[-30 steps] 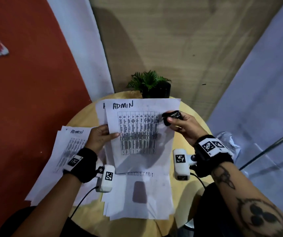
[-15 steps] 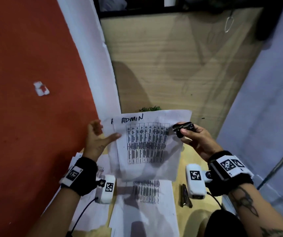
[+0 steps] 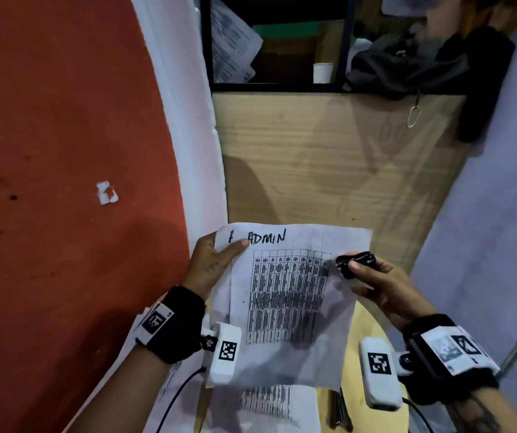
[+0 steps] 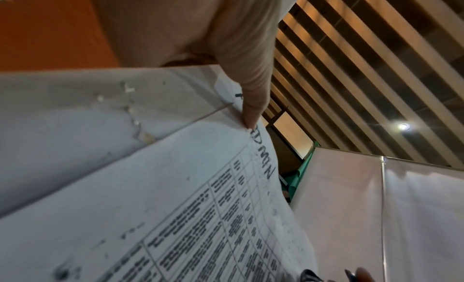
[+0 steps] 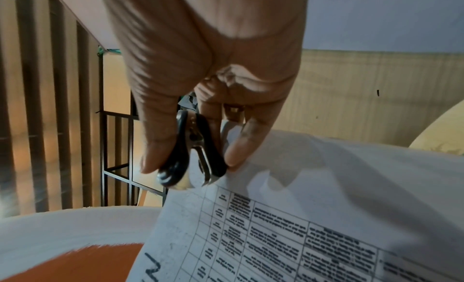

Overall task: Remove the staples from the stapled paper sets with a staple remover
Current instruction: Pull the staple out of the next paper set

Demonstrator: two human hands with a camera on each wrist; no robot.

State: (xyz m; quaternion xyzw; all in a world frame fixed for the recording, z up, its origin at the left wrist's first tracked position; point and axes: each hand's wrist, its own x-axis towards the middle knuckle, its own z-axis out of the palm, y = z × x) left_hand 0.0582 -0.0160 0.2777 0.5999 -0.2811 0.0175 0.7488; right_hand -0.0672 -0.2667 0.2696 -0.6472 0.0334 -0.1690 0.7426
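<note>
A stapled paper set (image 3: 288,295) marked "ADMIN", with a printed table, is lifted off the table. My left hand (image 3: 216,264) pinches its top left corner, thumb on the front near the writing; the left wrist view shows that thumb (image 4: 251,99) on the paper set (image 4: 175,207). My right hand (image 3: 373,282) holds the sheets' right edge and grips a black and chrome staple remover (image 3: 352,260) between thumb and fingers. In the right wrist view the staple remover (image 5: 193,157) sits at the edge of the paper set (image 5: 301,216). No staple is visible.
More printed sheets (image 3: 266,404) lie on the round wooden table (image 3: 366,323) below, with a dark metal tool (image 3: 340,410) beside them. A red wall (image 3: 63,151) is at left, a wooden panel (image 3: 329,167) ahead, and a shelf with a paper cup (image 3: 323,72) above.
Both hands have lifted the ADMIN set up off the table and my view has tilted upward. The left hand slid from the set's left edge to its top left corner.
</note>
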